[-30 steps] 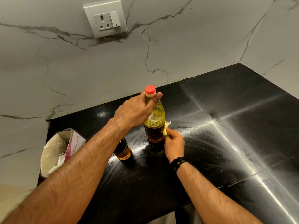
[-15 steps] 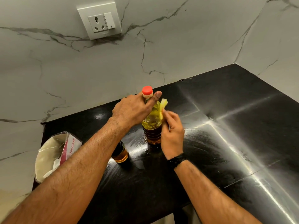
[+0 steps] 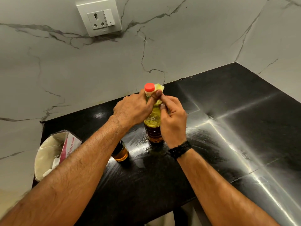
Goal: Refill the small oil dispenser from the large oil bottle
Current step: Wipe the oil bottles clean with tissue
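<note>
The large oil bottle (image 3: 152, 126) stands upright on the black counter (image 3: 228, 128), its red cap (image 3: 149, 87) screwed on. My left hand (image 3: 132, 109) grips the bottle's neck just below the cap. My right hand (image 3: 173, 119) presses a yellowish cloth or tissue (image 3: 158, 88) against the bottle's upper right side, near the neck. The small oil dispenser (image 3: 120, 152), with amber oil in it, stands on the counter to the left of the big bottle, its top hidden under my left forearm.
An open plastic packet of white tissues (image 3: 55, 152) lies at the counter's left end. A marble wall with a socket and switch plate (image 3: 99, 17) rises behind. The counter's front edge runs below my forearms; its shiny surface extends to the right.
My right hand has slid the yellowish cloth up the bottle's side, from near the lower half to the neck. My left hand has kept its hold on the neck.
</note>
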